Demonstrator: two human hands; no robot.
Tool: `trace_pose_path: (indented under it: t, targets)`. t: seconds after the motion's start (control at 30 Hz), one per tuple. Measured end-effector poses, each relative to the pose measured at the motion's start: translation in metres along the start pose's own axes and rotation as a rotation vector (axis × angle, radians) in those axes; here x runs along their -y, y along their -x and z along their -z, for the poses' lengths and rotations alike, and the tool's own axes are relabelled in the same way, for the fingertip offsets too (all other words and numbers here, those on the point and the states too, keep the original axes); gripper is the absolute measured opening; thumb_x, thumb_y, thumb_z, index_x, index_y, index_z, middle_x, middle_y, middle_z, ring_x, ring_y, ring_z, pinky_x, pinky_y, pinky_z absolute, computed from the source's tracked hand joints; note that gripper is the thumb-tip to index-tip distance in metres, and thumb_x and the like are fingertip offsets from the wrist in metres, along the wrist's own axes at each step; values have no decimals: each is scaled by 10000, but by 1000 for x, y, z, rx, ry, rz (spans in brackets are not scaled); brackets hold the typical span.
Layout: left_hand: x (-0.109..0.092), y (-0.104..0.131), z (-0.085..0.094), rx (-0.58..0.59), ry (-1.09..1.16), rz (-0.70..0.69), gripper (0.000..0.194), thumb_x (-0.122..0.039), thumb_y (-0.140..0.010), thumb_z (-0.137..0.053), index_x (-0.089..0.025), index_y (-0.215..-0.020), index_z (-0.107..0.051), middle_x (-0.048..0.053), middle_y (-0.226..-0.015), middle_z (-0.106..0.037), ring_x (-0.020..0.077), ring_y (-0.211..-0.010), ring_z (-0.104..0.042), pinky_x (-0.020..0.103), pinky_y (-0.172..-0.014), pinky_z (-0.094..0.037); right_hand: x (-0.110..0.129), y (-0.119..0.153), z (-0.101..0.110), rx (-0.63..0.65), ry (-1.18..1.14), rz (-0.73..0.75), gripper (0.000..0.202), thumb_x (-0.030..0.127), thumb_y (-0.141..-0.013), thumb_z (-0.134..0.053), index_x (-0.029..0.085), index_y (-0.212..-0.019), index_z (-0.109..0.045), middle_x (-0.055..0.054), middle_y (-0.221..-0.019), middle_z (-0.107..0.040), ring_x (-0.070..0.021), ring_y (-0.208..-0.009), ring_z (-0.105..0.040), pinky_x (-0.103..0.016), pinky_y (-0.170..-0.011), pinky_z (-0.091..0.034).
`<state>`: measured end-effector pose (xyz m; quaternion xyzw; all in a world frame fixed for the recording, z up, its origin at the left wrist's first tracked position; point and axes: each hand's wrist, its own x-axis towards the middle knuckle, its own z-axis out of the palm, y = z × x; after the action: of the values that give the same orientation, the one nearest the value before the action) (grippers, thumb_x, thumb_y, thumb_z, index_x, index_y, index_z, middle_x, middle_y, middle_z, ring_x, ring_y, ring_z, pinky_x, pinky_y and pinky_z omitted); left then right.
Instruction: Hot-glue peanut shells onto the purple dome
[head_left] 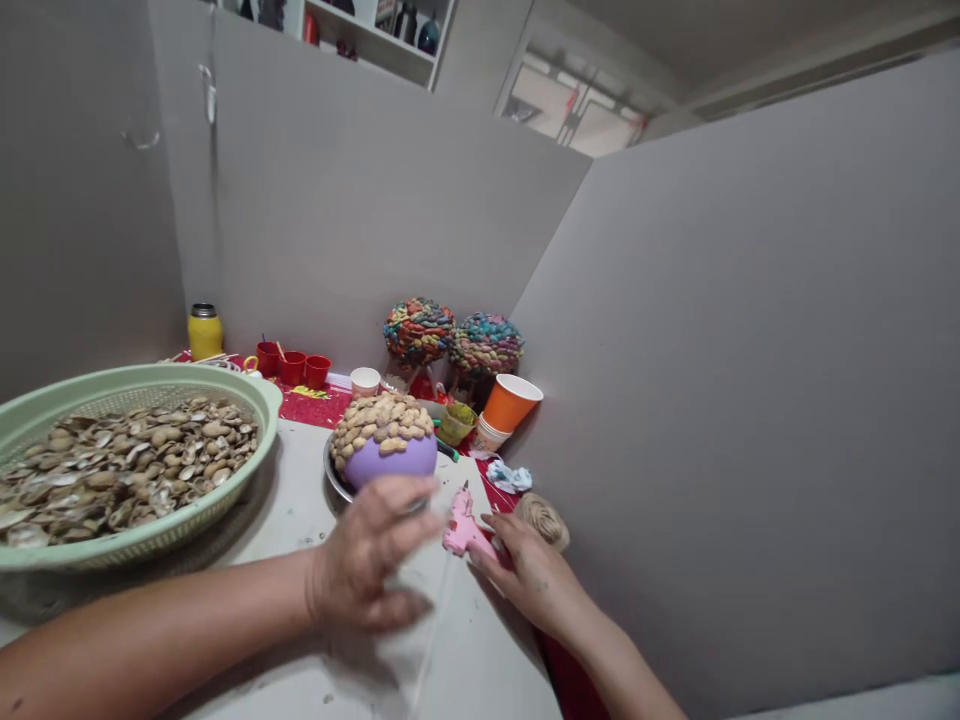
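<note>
My left hand (379, 560), slightly blurred, hovers over the white board with its fingers apart and nothing in them. Just beyond it a purple balloon (390, 465) sits in a metal bowl (331, 470). Peanut shells (382, 425) cover the balloon's upper part, while its lower front is bare. My right hand (536, 575) has its thumb and fingers around the handle end of a pink glue gun (463, 522), whose nozzle points away from me. To the left stands a green basket (271, 410) with many loose peanut shells inside.
Two multicoloured balls (418, 330) stand at the back. Red cups (292, 368), a yellow jar (204, 332), a white paper cup (365, 381) and an orange cup (511, 402) line the rear. A ball of twine (546, 520) lies beyond my right hand. Grey partitions (735, 380) enclose the table.
</note>
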<state>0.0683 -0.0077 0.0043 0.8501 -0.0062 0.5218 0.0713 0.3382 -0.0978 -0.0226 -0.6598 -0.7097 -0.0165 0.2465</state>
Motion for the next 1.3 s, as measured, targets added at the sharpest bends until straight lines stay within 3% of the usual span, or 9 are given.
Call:
trace_pose_path:
  t: [0.1,0.2,0.37,0.53,0.67,0.77,0.9,1.0,1.3]
  targets:
    - [-15,10,-14,247,123,-329,468,-577,-847,-518,-283,-1206,-584,130,-1233,-640,260,-1068,-640,375,-891,-512,-5,6,-11,28,-9,0,355,373,-874,-584,126,-1118,-660,-177,-1067,-665,-341,-971,-641,-475,-796,-528]
    - [-15,17,-24,340,109,-423,418,-605,-780,-603,-273,-1029,-647,115,-1187,-666,225,-893,-678,340,-745,-535,-5,6,-18,12,-56,17,321,352,-899,-545,149,-1124,-652,-141,-1010,-670,-310,-909,-650,-449,-770,-536]
    - [-11,22,-28,272,64,-405,369,-503,-775,-644,-244,-1037,-634,114,-1170,-664,189,-792,-679,300,-658,-524,-4,9,-19,-76,-199,52,312,384,-927,-522,179,-1113,-665,-132,-1027,-686,-301,-936,-656,-436,-803,-548]
    - [-10,28,-30,256,72,-402,277,-378,-803,-572,-244,-1040,-627,93,-1157,-681,164,-763,-682,279,-663,-520,-13,19,7,-221,-342,-52,382,480,-894,-595,205,-1150,-666,-129,-1142,-684,-334,-1045,-639,-467,-862,-545]
    - [-8,25,-29,220,47,-379,326,-413,-814,-578,-223,-1078,-593,89,-970,-720,159,-640,-650,286,-571,-489,0,23,34,-374,-947,-339,360,522,-819,-691,241,-1043,-679,-71,-862,-695,-282,-736,-658,-374,-615,-571]
    - [-7,16,-26,163,7,-360,350,-360,-820,-546,-171,-1115,-553,71,-805,-706,162,-547,-587,311,-485,-413,25,17,39,-342,-1278,-312,248,454,-811,-732,219,-852,-665,-27,-691,-562,-199,-611,-542,-303,-563,-510]
    - [0,9,-21,182,-142,-269,247,-242,-827,-507,-158,-1056,-546,54,-698,-663,173,-532,-532,320,-481,-346,55,-3,28,-259,-1400,-372,299,412,-750,-820,172,-805,-651,32,-594,-424,-82,-460,-320,-170,-377,-235]
    - [8,9,-17,179,-255,-185,195,-187,-816,-500,-162,-1003,-546,53,-701,-647,174,-557,-510,315,-520,-326,61,-21,24,-270,-1451,-309,349,416,-768,-808,157,-688,-589,39,-574,-408,-73,-466,-331,-172,-411,-287]
    - [18,18,-20,207,-520,35,58,-150,-855,-541,-182,-884,-580,10,-698,-620,164,-589,-476,327,-576,-248,40,-38,7,-178,-1533,-214,293,446,-810,-771,171,-862,-683,-28,-735,-589,-115,-588,-523,-190,-533,-419]
